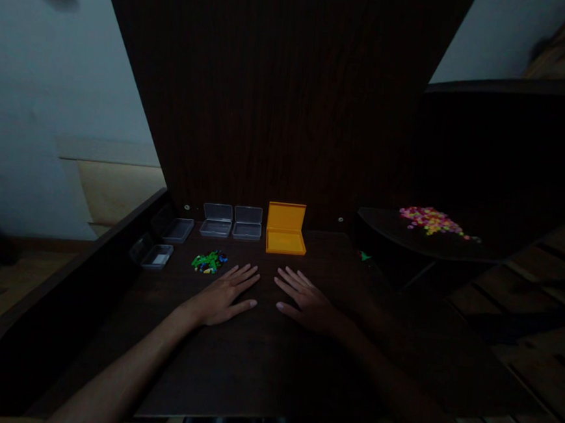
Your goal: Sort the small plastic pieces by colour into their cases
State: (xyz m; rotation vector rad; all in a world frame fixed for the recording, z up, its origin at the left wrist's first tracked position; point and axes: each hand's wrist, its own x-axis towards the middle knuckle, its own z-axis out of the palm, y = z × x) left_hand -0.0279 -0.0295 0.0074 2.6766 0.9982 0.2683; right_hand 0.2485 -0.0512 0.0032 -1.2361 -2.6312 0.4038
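My left hand (224, 296) lies flat on the dark wooden table (251, 359), palm down, fingers spread, holding nothing. My right hand (305, 298) rests flat beside it, fingers stretched out, also holding nothing. A small pile of green and blue pieces (209, 261) sits just beyond my left hand. An open orange box (285, 229) stands beyond both hands at the table's back. Two open clear plastic boxes (231, 222) stand to its left.
Two more clear boxes (158, 256) (177, 229) sit at the table's left edge. A pile of pink and yellow pieces (431, 221) lies on a dark side shelf at right. A single green piece (364, 256) lies near that shelf. A dark wood panel rises behind the table.
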